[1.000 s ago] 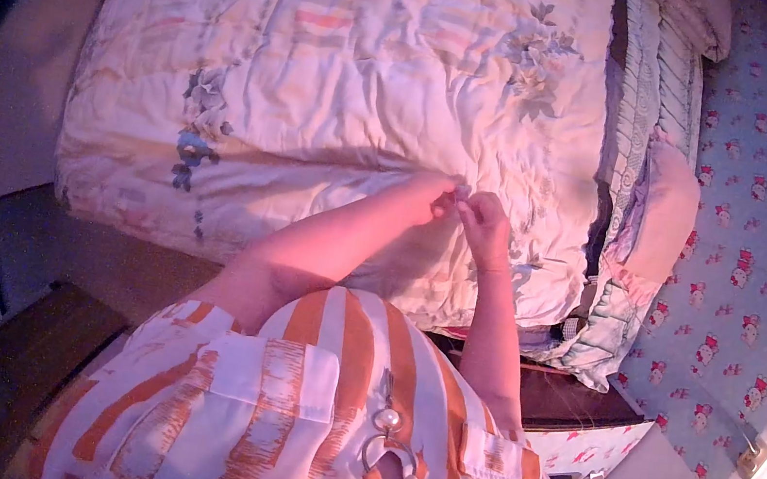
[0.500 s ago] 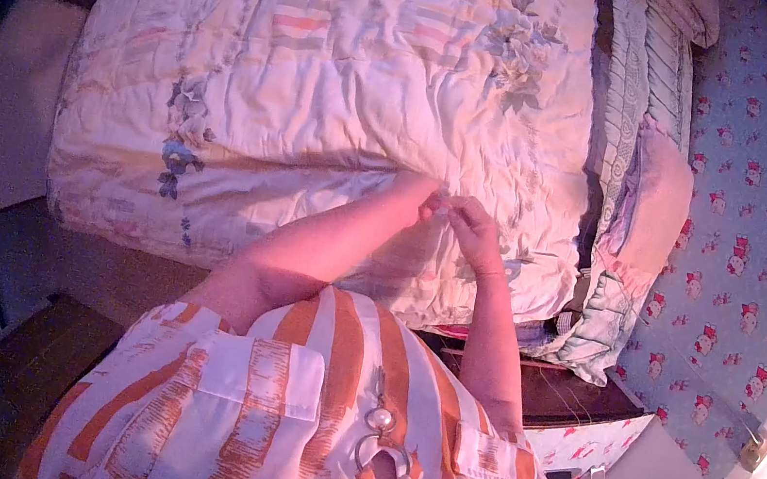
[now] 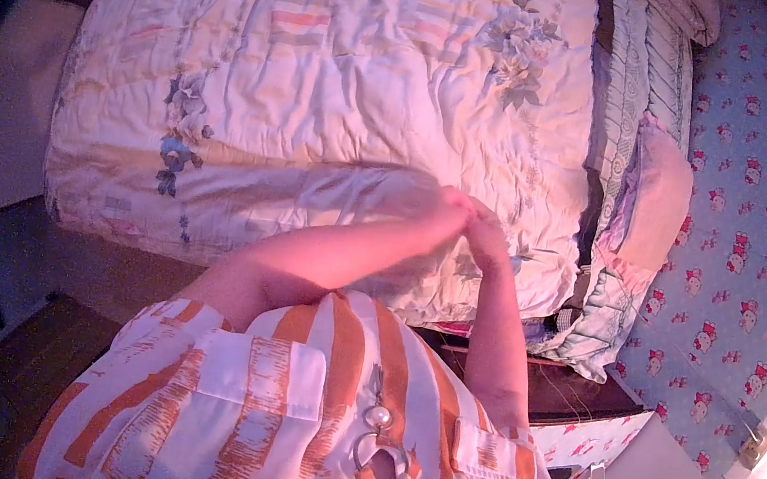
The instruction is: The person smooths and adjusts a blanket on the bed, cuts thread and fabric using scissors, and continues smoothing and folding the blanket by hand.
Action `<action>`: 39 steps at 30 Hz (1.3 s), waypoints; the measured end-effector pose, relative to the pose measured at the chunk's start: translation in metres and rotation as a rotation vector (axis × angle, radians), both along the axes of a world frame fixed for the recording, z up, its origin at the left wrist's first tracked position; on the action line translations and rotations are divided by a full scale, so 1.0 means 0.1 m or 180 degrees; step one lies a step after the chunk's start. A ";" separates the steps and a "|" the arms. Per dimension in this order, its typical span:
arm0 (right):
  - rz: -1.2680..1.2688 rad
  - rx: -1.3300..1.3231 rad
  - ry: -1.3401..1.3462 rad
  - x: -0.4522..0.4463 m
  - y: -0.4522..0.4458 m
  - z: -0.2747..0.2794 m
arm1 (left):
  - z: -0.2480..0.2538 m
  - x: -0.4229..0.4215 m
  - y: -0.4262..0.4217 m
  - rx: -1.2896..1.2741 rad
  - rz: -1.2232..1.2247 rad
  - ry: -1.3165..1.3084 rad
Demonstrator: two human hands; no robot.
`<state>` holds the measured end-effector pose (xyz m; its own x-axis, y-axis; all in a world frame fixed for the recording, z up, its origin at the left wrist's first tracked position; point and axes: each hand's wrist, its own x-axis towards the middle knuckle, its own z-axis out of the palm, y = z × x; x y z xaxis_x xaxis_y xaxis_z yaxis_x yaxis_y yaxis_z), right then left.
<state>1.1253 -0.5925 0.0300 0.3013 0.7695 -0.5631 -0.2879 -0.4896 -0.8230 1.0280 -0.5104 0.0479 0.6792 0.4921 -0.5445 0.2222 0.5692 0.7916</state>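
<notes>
Though blurry, hands [image 3: 452, 210] (together); floral quilt [image 3: 365, 90] beneath.

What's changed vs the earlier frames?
The left hand moved right across the quilt and now meets the right hand, which shifted slightly right too. Blur hides whether anything was gripped or released. The quilt's far side looks unchanged.
</notes>
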 end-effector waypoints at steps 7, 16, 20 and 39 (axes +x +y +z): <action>0.0225 0.0059 0.0869 0.16 -0.03 0.21 | 0.14 -0.09 -0.01 0.2739 -0.1087 -0.0315; 0.1521 -0.0398 -0.0297 0.03 0.67 0.35 | -0.17 -0.40 -0.07 0.2571 -0.1771 -0.0067; 0.0465 -0.0159 0.0027 -0.06 0.59 0.45 | -0.11 -0.54 0.19 -0.0705 -0.0751 -0.0136; 0.1673 0.0036 -0.0750 -0.13 -0.25 1.23 | 0.41 -0.27 0.53 -0.1779 0.0080 -0.0309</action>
